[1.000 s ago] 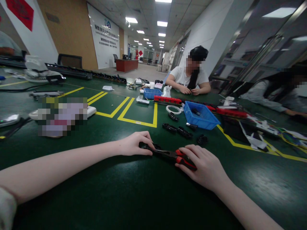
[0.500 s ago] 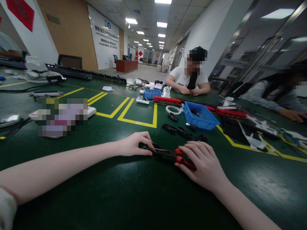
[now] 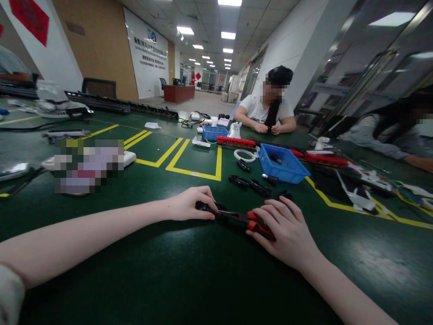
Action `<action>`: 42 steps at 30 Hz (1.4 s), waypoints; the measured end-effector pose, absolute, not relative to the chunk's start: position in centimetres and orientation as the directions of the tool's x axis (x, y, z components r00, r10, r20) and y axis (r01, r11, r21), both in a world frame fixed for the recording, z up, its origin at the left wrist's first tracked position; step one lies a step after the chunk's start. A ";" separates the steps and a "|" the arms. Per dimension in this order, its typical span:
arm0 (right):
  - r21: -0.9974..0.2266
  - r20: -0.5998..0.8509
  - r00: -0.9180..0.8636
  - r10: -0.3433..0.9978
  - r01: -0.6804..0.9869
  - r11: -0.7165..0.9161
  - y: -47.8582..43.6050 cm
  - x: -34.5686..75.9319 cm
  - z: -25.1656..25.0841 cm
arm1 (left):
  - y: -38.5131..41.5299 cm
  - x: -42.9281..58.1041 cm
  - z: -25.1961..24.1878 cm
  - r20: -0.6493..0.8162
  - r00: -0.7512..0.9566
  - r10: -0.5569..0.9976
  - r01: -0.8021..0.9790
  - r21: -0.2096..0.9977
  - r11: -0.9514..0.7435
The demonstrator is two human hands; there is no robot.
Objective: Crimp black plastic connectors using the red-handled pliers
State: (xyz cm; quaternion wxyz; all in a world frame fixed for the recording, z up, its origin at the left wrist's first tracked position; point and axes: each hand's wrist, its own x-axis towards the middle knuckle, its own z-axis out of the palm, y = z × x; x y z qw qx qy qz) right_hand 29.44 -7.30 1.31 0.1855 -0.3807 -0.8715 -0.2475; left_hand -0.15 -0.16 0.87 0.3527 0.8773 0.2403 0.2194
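Note:
My left hand (image 3: 192, 204) pinches a small black part (image 3: 203, 206), which my fingers mostly cover; its exact kind does not show. From the other side, my right hand (image 3: 287, 228) is closed around the red and black handles of a pair of pliers (image 3: 254, 225). The pliers' dark jaws point left and meet the black part at my left fingertips. Beyond my hands lie several similar black parts (image 3: 260, 187) on the green table. One black piece (image 3: 286, 194) rests right behind my right fingers.
A blue bin (image 3: 287, 174) with a dark item inside stands past my right hand, near a white ring (image 3: 244, 156). A phone-like object (image 3: 91, 174), partly blurred, lies at left. Across the green table (image 3: 162, 271) a person (image 3: 267, 108) sits; another sits at right.
My right hand shifts very slightly on the pliers' handles, which look a little closer together. My left hand stays in place. The hand of the person at right moves a little.

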 end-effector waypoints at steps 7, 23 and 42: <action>0.263 0.517 -0.644 0.564 0.747 0.611 -7.0 30.1 1.4 | -0.1 -0.2 0.6 0.228 0.788 0.572 0.250 0.730 -0.636; 0.200 0.520 -0.652 0.551 0.720 0.664 -5.5 31.3 -0.6 | 0.5 -0.3 0.6 0.330 0.792 0.514 0.163 0.696 -0.699; 0.177 0.520 -0.676 0.523 0.684 0.708 -5.6 31.2 0.2 | 0.8 -0.2 0.3 0.315 0.795 0.519 0.165 0.711 -0.683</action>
